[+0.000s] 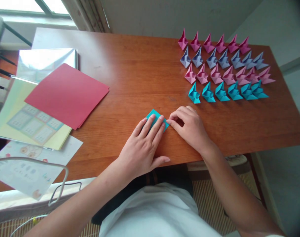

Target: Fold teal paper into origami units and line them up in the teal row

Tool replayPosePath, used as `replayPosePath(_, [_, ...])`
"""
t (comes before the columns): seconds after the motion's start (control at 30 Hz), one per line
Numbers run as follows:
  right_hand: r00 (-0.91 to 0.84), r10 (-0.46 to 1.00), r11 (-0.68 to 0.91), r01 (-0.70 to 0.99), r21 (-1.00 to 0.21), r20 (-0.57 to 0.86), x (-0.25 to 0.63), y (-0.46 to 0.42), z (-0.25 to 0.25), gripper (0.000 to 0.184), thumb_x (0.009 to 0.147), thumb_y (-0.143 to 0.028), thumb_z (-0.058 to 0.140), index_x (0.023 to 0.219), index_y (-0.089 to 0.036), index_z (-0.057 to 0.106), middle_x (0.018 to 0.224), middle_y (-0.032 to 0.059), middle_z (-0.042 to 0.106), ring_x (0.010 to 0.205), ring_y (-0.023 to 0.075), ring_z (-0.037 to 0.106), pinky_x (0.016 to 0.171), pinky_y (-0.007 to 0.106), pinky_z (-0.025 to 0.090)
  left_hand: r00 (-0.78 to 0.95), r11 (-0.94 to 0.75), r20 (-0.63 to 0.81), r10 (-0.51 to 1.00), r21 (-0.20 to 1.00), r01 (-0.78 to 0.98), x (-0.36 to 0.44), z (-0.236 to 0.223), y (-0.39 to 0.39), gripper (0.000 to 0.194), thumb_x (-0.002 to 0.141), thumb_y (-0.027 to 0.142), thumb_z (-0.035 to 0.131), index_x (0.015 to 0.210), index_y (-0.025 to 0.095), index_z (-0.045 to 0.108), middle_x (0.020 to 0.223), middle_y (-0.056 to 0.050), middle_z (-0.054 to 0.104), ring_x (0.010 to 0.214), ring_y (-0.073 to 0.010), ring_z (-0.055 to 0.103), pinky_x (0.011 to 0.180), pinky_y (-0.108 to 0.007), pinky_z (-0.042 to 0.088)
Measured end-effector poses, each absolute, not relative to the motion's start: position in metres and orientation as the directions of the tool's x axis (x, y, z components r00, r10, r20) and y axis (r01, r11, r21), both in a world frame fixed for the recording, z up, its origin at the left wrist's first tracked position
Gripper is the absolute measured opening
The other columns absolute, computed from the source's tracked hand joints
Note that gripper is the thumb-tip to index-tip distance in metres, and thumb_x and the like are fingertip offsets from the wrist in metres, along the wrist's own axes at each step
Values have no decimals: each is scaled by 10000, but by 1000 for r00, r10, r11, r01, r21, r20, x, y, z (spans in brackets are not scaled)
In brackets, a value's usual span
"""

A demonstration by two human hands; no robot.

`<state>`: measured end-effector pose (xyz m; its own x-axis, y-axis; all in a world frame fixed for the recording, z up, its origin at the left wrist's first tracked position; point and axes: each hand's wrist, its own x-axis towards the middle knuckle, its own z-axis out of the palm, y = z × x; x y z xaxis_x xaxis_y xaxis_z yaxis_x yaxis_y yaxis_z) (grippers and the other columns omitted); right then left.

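Observation:
A small folded teal paper (153, 116) lies on the wooden table (130, 72) near its front edge. My left hand (142, 144) rests flat on it, fingers stretched out and pressing it down. My right hand (190, 126) sits just right of the paper with its fingers curled, the fingertips pinching or pressing the paper's right edge. Most of the paper is hidden under my left fingers.
Several folded paper pieces stand in rows at the back right: pink (209, 44), lavender (211, 61), pink (215, 75), teal (221, 92). A stack of red paper (66, 93) lies at the left over printed sheets (29, 121) and a shiny packet (43, 62).

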<state>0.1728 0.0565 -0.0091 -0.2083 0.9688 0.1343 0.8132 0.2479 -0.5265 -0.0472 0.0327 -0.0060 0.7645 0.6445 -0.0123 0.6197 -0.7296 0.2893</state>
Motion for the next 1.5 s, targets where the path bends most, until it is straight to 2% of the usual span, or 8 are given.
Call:
replayPosePath(0.2, [-246, 962, 270, 789, -552, 119, 178, 59, -8, 162, 947, -266, 674, 802, -243, 605, 852, 24, 676, 856, 228, 567, 798, 380, 437, 764, -728, -17, 645, 288, 622, -47, -6, 33, 998, 938, 758, 398, 1624, 51, 240, 1709, -166, 168, 1591, -383, 134, 1293, -508, 111])
replayPosePath(0.5, [-179, 975, 222, 777, -589, 130, 173, 59, -7, 145, 965, -261, 633, 821, -239, 628, 846, 20, 688, 853, 219, 585, 796, 371, 437, 765, -733, -16, 643, 277, 622, -47, -7, 33, 998, 941, 753, 398, 1620, 37, 245, 1709, -173, 156, 1590, -384, 135, 1293, -509, 104])
replayPosePath(0.73, [-149, 978, 205, 832, -516, 148, 168, 59, -14, 164, 930, -291, 692, 799, -241, 608, 814, 16, 664, 841, 227, 570, 788, 380, 402, 760, -727, -8, 650, 283, 625, -47, -6, 34, 1001, 930, 754, 429, 1623, 54, 249, 1706, -182, 185, 1589, -379, 152, 1292, -508, 133])
replayPosePath(0.97, [-196, 972, 234, 828, -509, 129, 171, 58, -13, 142, 952, -297, 673, 834, -246, 614, 848, 19, 669, 870, 232, 570, 793, 380, 400, 760, -730, 18, 649, 295, 617, -49, -8, 33, 1018, 918, 765, 442, 1607, 31, 285, 1679, -254, 243, 1576, -410, 185, 1284, -528, 155])
replayPosePath(1.3, [-149, 971, 215, 884, -416, 186, 154, 82, -18, 213, 935, -401, 688, 823, -247, 594, 867, 48, 661, 879, 254, 537, 817, 389, 397, 761, -734, 23, 648, 288, 615, -47, -9, 33, 1023, 906, 764, 474, 1593, 23, 316, 1680, -256, 239, 1577, -411, 177, 1284, -531, 167])
replayPosePath(1.43, [-173, 968, 231, 894, -384, 180, 146, 96, -15, 215, 940, -399, 677, 830, -234, 593, 886, 68, 662, 886, 258, 540, 814, 387, 411, 762, -734, 31, 647, 297, 611, -48, -4, 36, 1035, 884, 777, 502, 1581, 28, 348, 1660, -267, 287, 1564, -410, 230, 1275, -541, 212])
replayPosePath(1.5, [-182, 966, 245, 874, -419, 186, 148, 98, -13, 234, 960, -373, 653, 789, -230, 584, 849, 56, 660, 862, 243, 556, 799, 375, 418, 768, -733, 40, 639, 332, 593, -52, 1, 43, 974, 896, 762, 502, 1554, 50, 410, 1637, -252, 354, 1548, -400, 285, 1260, -542, 262])
